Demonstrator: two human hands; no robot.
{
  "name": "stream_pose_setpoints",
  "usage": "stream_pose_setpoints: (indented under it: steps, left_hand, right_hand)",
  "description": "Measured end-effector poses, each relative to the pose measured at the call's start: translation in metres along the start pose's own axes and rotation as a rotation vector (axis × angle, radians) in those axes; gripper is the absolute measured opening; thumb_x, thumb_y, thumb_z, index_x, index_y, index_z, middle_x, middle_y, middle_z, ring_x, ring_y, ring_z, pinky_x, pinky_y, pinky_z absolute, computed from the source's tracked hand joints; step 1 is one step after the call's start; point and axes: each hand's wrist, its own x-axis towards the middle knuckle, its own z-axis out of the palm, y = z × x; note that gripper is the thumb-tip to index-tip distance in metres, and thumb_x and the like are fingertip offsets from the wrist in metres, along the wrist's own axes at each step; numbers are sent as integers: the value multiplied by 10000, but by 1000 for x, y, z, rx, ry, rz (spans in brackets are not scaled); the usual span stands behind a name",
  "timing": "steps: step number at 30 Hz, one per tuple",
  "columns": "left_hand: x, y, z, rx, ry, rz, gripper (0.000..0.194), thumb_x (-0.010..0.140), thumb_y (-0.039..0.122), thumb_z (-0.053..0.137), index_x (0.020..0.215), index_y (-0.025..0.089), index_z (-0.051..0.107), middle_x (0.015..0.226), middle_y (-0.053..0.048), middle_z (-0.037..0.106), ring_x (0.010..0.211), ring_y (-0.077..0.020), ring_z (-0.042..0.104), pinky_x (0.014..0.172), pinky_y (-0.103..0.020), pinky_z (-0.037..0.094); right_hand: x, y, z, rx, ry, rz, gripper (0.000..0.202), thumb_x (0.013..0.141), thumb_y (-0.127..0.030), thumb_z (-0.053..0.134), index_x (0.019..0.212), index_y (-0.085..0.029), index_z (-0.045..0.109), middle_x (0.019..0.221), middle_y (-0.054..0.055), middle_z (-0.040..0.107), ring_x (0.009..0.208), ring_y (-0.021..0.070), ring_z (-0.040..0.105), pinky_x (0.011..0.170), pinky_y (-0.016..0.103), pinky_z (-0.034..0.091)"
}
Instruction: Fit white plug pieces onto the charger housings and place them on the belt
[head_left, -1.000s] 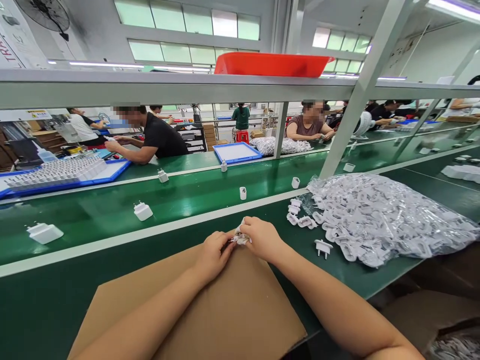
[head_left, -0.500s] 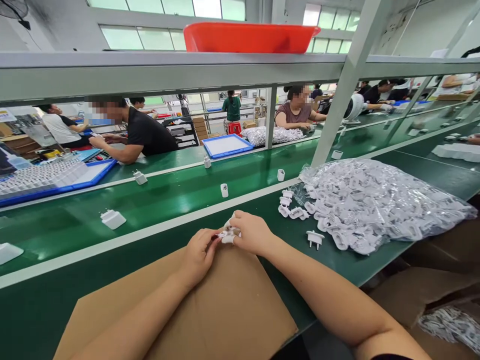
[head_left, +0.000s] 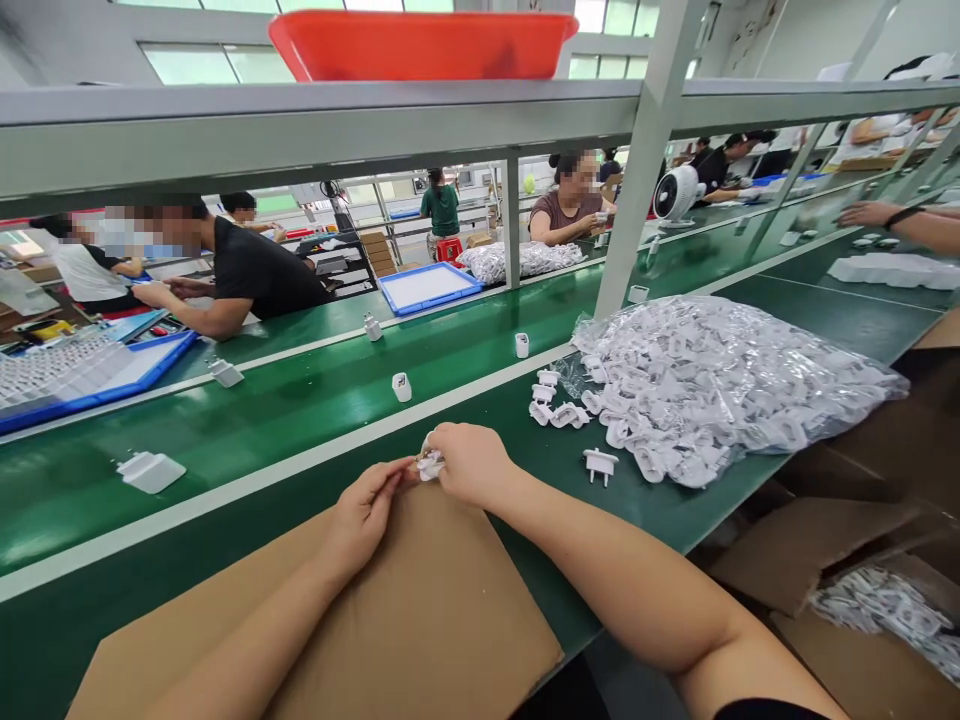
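Over the far edge of a brown cardboard sheet [head_left: 427, 590], my two hands meet at a small white plastic plug part [head_left: 430, 466]. My right hand [head_left: 474, 464] is closed round it from the right and hides much of it. From the left, my left hand [head_left: 367, 512] pinches at the same part with thumb and forefinger. Right of my hands, a single white plug piece [head_left: 600, 464] with two pins stands on the green bench. Several more loose plug pieces [head_left: 568, 414] lie by the mouth of a clear bag of plug pieces [head_left: 720, 385].
A green conveyor belt [head_left: 300, 410] beyond the hands carries white charger housings [head_left: 153, 471]. Overhead runs a grey shelf [head_left: 360, 130] with a red basin [head_left: 420, 48]; a post [head_left: 645, 170] stands behind the bag. An open carton [head_left: 802, 550] is low right. Co-workers sit across the belt.
The view has shifted, so the bench and shelf appear farther left and slightly higher. Both hands stay together at the plug part. A co-worker's forearm now shows more at the far right.
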Motion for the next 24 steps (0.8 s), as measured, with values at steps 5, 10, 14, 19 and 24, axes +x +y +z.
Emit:
stream_pose_setpoints:
  steps: [5,10,14,19,24]
  left_hand:
    - [1,-2,-3,-37,114,-270,544,980,607,512,1257,188,721,709,-13,703,715,-201,690,841,-369,603]
    - [0,-12,1,-23,144,-227,548,979,451,494,1467,211,563,1173,-89,765,1018,-235,715,1021,-449,546]
    - [19,-27,-7,188,244,-139,542,908,285,502,1442,233,576,1396,-126,656,1180,-298,637,1038,-520,519]
    - [84,-47,-31,457,219,-95,555,795,189,588,1349,196,628,1413,-171,618,1379,-382,514,1180,-602,388]
    - [138,-66,-44,530,-127,-175,892,655,130,631,1531,132,464,1651,-199,370,1554,-386,308,1263,-533,287]
  right_hand:
    - [-4,-8,-3,25,-60,0,259,848,-232,651,1097,-249,721,1155,39,741,1001,241,710,680,298,466]
    - [-5,-17,-2,17,-178,-11,213,863,-296,688,1067,-247,724,1098,42,765,986,251,728,653,290,469]
    - [-3,-16,-4,28,-204,17,233,845,-296,722,1071,-240,728,1129,53,769,994,256,732,657,288,485]
    - [-4,-15,-4,20,-224,14,243,846,-279,728,1087,-255,751,1181,51,760,1027,260,725,693,294,497]
    - [1,-5,3,109,-192,35,238,785,-217,734,1015,-266,769,1169,34,762,1029,258,712,704,294,492]
